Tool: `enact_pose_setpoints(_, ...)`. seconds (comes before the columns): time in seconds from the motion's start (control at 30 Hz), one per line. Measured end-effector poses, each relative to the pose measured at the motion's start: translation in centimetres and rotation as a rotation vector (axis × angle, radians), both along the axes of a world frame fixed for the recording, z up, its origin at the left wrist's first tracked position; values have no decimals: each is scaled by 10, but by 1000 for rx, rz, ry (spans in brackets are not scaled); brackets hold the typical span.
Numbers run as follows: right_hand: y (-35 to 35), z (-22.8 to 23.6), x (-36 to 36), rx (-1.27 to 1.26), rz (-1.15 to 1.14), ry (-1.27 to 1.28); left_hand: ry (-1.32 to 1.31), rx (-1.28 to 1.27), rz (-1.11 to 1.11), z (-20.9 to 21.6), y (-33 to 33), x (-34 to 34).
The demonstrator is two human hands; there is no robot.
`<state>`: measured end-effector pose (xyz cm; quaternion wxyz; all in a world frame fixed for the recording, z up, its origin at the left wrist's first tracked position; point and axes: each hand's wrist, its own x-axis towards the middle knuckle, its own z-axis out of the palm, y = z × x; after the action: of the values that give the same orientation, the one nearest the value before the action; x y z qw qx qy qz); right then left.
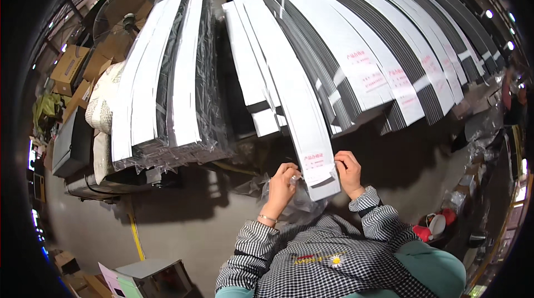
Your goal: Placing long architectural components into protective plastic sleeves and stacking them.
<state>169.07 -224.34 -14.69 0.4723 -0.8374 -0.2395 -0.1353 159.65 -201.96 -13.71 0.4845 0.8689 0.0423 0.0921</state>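
Note:
A long, narrow white-topped bundle with red print near its end reaches toward me, its near end jutting past the other bundles. Crumpled clear plastic film hangs around that end. On the left of it, my left hand is closed, its fingertips pinching the film at the bundle's side. Across from it my right hand is closed too, thumb and fingers gathered at the right edge, where film shows beside them. What lies inside the right fingers is mostly hidden.
Stacks of long black-and-white strips with white bands fill the right side. Plastic-wrapped bundles stand at the left. A fan and cardboard boxes are behind them. An open-fronted box sits low at the left.

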Motion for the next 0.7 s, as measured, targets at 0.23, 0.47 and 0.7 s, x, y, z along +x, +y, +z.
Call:
enact_pose_setpoints(0.23,22,6,9,164,-37,312,-303,-76,169,17,4,20)
enact_pose_setpoints(0.47,44,-11,32,232,-19,299,-241,-94,222,20,23,62)
enact_pose_setpoints(0.7,38,-2,35,-16,23,221,-61,-168,-45,16,57,50)
